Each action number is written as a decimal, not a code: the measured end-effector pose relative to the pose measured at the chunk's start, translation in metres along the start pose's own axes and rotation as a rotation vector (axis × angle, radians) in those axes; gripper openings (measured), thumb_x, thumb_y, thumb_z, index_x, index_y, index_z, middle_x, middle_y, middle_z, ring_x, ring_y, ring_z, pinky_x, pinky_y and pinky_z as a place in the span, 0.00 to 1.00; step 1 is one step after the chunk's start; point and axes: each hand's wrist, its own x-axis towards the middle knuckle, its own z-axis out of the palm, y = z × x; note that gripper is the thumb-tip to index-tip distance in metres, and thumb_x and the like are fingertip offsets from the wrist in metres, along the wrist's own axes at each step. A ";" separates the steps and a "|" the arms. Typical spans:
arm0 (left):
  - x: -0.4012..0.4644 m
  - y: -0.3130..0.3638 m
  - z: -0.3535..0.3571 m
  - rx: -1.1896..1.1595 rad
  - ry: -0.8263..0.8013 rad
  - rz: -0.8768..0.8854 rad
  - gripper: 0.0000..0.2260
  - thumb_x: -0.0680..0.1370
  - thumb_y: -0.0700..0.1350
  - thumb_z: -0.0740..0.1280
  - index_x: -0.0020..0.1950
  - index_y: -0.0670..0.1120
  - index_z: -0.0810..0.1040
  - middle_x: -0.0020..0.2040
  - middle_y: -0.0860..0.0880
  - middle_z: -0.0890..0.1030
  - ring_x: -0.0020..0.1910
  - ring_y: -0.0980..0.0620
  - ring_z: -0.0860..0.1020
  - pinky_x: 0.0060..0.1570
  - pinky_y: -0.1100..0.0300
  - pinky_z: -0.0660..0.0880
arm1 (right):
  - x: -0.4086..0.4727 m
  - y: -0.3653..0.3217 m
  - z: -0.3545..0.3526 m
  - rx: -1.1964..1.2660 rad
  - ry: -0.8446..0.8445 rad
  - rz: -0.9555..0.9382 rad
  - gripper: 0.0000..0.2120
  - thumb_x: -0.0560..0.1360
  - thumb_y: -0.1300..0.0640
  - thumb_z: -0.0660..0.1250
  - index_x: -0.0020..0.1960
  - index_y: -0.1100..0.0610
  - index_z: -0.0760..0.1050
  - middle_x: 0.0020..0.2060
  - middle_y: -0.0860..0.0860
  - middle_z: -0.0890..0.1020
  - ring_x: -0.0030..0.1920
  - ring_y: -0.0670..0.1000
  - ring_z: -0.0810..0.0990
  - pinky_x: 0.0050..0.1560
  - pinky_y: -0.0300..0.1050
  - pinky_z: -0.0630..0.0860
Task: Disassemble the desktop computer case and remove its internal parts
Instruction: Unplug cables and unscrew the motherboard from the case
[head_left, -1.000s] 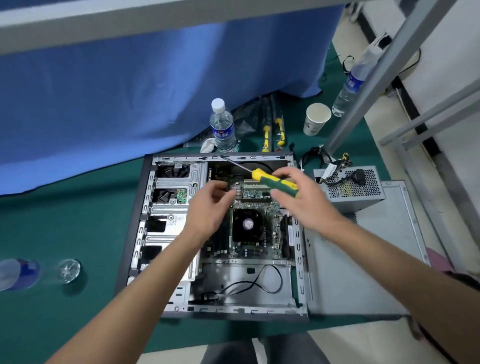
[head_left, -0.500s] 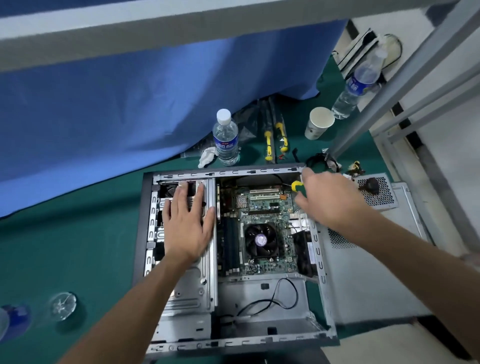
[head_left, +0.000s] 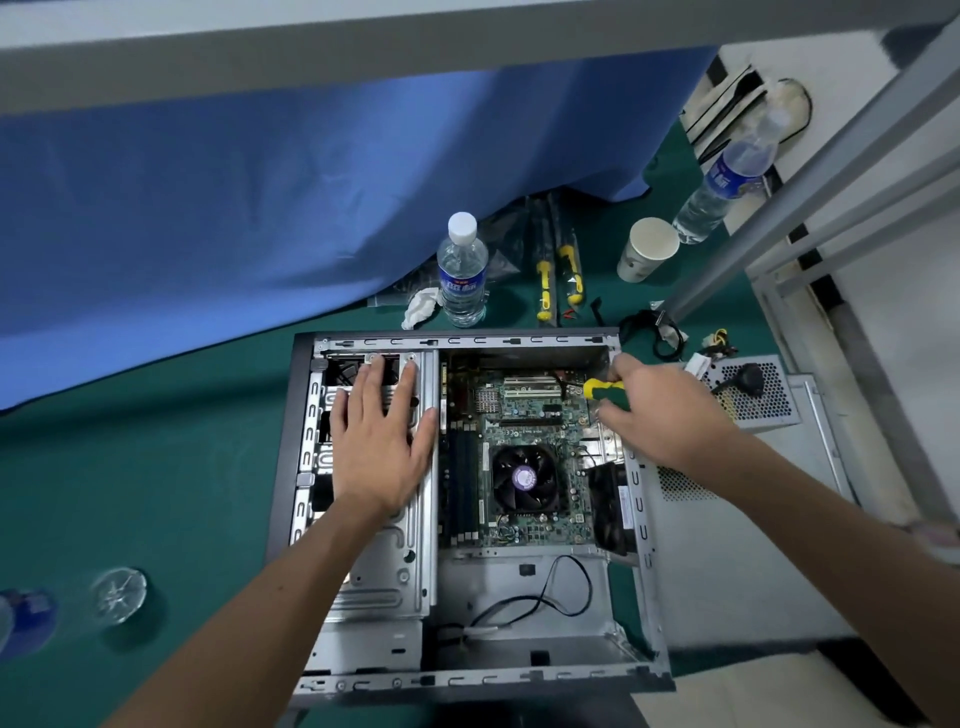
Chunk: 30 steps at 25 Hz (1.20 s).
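Note:
The open computer case (head_left: 467, 342) lies on its side on the green table. Inside it sit the green motherboard (head_left: 524, 415) and a black CPU fan (head_left: 524, 478). My left hand (head_left: 382, 441) rests flat with straight fingers on the silver drive cage (head_left: 410, 577) at the case's left. My right hand (head_left: 660, 410) grips a yellow-and-green screwdriver (head_left: 602, 388) at the motherboard's upper right corner; its tip is hidden. The removed power supply (head_left: 758, 389) lies right of the case on the grey side panel (head_left: 727, 545).
Behind the case stand a water bottle (head_left: 462, 275), two yellow-handled screwdrivers (head_left: 558, 280), a paper cup (head_left: 647, 249) and a second bottle (head_left: 732, 176). Loose cables (head_left: 660, 332) lie by the power supply. A bottle (head_left: 72, 605) lies at the left. Blue cloth (head_left: 260, 208) hangs behind.
My left hand left the motherboard and settled flat on the drive cage. My right hand carried the screwdriver to the board's upper right corner. The camera moved closer.

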 end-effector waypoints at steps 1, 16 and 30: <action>0.001 0.001 -0.001 -0.019 -0.001 0.000 0.29 0.81 0.64 0.41 0.80 0.56 0.51 0.80 0.45 0.50 0.79 0.48 0.47 0.76 0.47 0.42 | -0.003 0.005 0.000 0.130 -0.032 0.000 0.12 0.78 0.50 0.64 0.59 0.54 0.71 0.29 0.53 0.79 0.25 0.48 0.73 0.25 0.42 0.67; 0.048 0.057 -0.017 0.292 -0.196 0.678 0.23 0.82 0.62 0.49 0.58 0.53 0.79 0.56 0.50 0.76 0.62 0.49 0.71 0.74 0.44 0.55 | -0.004 0.044 -0.010 0.282 -0.040 -0.113 0.10 0.76 0.48 0.68 0.56 0.48 0.78 0.38 0.49 0.79 0.24 0.42 0.70 0.26 0.34 0.64; 0.040 0.027 -0.005 0.033 -0.016 0.421 0.20 0.81 0.57 0.52 0.68 0.57 0.75 0.67 0.49 0.70 0.71 0.49 0.62 0.71 0.48 0.51 | 0.048 0.012 -0.019 -0.354 0.027 -0.407 0.09 0.81 0.57 0.61 0.58 0.60 0.70 0.52 0.55 0.68 0.38 0.53 0.72 0.40 0.52 0.76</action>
